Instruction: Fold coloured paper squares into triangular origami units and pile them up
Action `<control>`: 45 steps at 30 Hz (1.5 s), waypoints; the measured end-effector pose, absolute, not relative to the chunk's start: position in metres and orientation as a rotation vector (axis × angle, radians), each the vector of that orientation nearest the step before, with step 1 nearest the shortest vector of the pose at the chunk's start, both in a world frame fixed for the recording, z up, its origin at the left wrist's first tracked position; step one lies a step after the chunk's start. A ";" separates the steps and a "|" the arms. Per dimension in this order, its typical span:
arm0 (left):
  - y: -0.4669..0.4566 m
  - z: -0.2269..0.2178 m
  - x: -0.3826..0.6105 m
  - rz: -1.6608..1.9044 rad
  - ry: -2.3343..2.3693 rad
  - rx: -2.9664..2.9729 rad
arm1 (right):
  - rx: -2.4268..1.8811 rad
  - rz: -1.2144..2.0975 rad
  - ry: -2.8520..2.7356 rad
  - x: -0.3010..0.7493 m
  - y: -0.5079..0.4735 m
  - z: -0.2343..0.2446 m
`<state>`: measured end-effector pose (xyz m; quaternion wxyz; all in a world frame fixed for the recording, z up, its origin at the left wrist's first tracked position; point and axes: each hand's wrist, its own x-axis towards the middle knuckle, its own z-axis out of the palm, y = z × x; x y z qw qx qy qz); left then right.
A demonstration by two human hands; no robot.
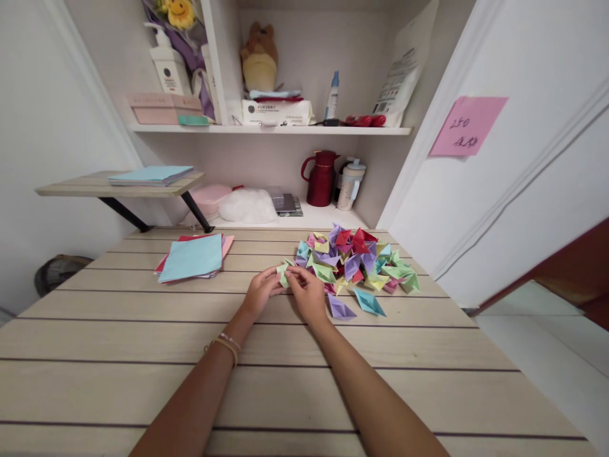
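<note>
A small light green folded paper piece [284, 273] is pinched between my two hands over the middle of the wooden table [143, 343]. My left hand [261, 293] holds its left side and my right hand [308, 293] holds its right side, fingers closed on it. Just to the right lies a pile of folded paper boats [354, 260] in purple, red, green, blue and yellow. A stack of flat coloured paper sheets [193, 257], light blue on top, lies to the left of my hands.
Behind the table are shelves with a dark red jug [321, 178], a white cup [351, 184], a pink box [209, 198], bottles and a plush toy [259, 57]. A side shelf [80, 185] at left carries a blue folder. A pink note [467, 125] sticks on the door at right.
</note>
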<state>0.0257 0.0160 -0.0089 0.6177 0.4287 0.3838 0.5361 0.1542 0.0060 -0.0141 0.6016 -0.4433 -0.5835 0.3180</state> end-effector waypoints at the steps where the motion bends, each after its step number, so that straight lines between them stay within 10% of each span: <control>1: 0.015 -0.008 0.026 1.222 0.868 0.998 | -1.038 0.730 -1.341 0.155 0.006 -0.014; 45: 0.019 -0.002 0.019 1.495 0.951 0.821 | -0.978 0.796 -1.320 0.150 0.004 -0.016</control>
